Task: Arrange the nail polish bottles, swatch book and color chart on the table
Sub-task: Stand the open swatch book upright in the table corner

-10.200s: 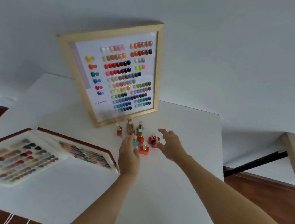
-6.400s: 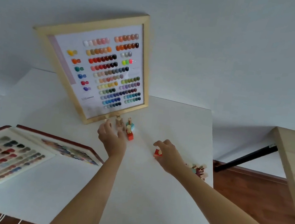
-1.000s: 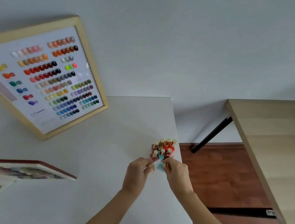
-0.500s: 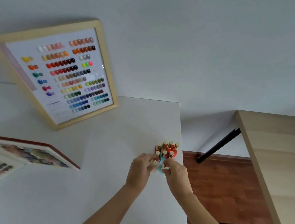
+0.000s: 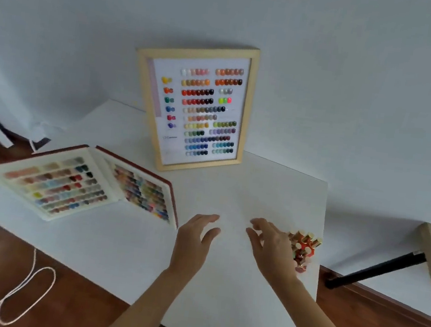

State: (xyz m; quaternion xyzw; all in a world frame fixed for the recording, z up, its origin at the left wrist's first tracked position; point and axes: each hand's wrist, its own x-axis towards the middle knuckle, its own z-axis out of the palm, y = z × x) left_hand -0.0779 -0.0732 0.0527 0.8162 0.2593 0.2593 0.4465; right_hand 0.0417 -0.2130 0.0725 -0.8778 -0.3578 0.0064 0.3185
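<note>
White table (image 5: 219, 299) is standing against a pale wall. Color chart (image 5: 197, 106) is leaning at 12 o'clock, swatch book (image 5: 78, 187) lying open at 9, nail polish bottles (image 5: 303, 248) clustering at 3. Left hand (image 5: 194, 239) and right hand (image 5: 270, 247) are hovering spread, empty.

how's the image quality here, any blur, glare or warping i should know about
Head view: soft, even light with faint shadows; the whole frame is slightly blurry, so the bottles merge into a cluster and the small print on the color chart is unreadable; a small glint sits on the chart's glass; wide-angle warping tilts the table edges and wall; both hands look soft-edged.
</note>
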